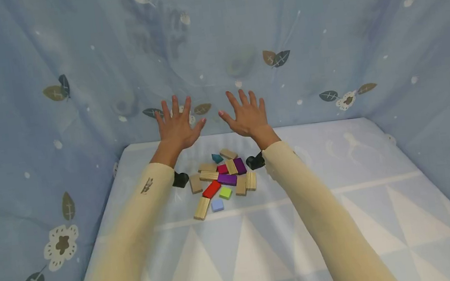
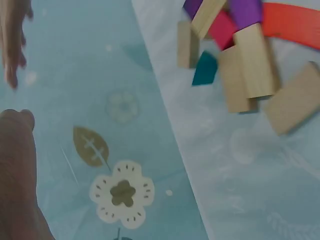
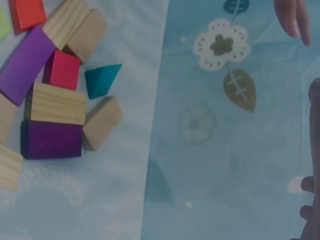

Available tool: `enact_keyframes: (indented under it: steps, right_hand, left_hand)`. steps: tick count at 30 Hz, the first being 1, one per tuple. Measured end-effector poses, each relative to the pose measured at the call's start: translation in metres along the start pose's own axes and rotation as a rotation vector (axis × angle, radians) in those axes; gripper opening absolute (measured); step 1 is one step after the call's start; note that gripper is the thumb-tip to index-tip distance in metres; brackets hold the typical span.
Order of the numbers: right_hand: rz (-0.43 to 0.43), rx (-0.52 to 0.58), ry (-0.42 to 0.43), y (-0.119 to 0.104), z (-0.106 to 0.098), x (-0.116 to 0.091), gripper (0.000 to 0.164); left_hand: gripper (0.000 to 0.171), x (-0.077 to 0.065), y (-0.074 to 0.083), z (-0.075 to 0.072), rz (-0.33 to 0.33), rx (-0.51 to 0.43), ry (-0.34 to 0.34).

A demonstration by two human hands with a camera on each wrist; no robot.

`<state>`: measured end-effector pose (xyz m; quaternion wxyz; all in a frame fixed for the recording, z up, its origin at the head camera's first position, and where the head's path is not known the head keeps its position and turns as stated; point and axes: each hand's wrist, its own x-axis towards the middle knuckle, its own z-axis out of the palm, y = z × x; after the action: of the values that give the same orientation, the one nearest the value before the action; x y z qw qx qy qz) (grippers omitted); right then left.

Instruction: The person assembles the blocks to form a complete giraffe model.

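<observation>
Both hands are held out beyond the blocks with fingers spread, holding nothing. The left hand [image 1: 177,128] is at the left, its thumb toward the right hand [image 1: 248,116]. Nearer the body than the hands lies a loose pile of blocks: plain wooden blocks [image 1: 202,208], a purple block [image 1: 227,179], a red block [image 1: 212,189], a lime green block [image 1: 225,192] and a pale blue block [image 1: 217,205]. A teal pointed block [image 3: 102,80] lies at the pile's far side, beside a crimson block [image 3: 64,70]. Neither hand touches a block.
The blocks lie on a bed-like surface [image 1: 263,248] covered in a pale cloth with triangles. Blue leaf-and-flower fabric [image 1: 212,34] hangs behind and along both sides. A dark wrist camera [image 1: 180,179] sits at the left cuff, another camera [image 1: 255,161] at the right.
</observation>
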<state>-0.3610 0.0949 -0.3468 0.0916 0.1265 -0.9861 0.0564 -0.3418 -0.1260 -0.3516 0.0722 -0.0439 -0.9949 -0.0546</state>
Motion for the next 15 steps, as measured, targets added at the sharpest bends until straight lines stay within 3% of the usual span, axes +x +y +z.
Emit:
enact_keyframes:
  steps: [7,11,15]
  right_hand:
    - [-0.131,0.024,0.037,-0.014,0.005,-0.014,0.076]
    - [-0.202,0.033,0.055,-0.02,0.014,-0.028,0.074]
    - [-0.257,0.035,0.058,-0.022,0.024,-0.041,0.072]
  left_hand:
    - [0.084,-0.056,-0.011,0.006,0.178,0.014,0.017]
    - [0.082,-0.096,-0.009,0.022,0.234,0.004,-0.042]
    - [0.08,-0.129,-0.006,0.042,0.238,-0.034,-0.118]
